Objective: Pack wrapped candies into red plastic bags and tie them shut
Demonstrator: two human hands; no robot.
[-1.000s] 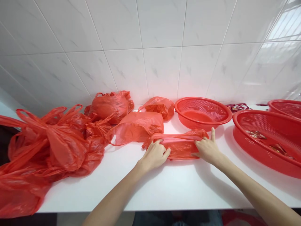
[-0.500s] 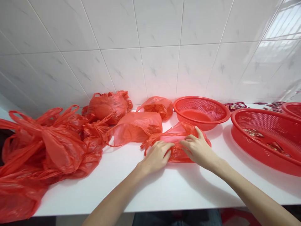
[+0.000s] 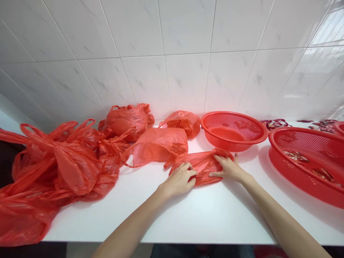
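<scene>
Red, crumpled thin-plastic bag (image 3: pixel 202 163) spans between both hands, long axis left-to-right, both touching; left hand (image 3: pixel 179 181) curled, pinch I can't confirm remotely; right hand (image 3: pixel 229 169) spread open.

On the bench (image 3: pixel 215 215), one bag (image 3: pixel 202 163) lies front-left of the small basket (image 3: pixel 228 144), more bags (image 3: pixel 76 168) left, the large basket (image 3: pixel 290 175) right.

The head camera faces forward and down over the table (image 3: pixel 209 215), seemingly close.
</scene>
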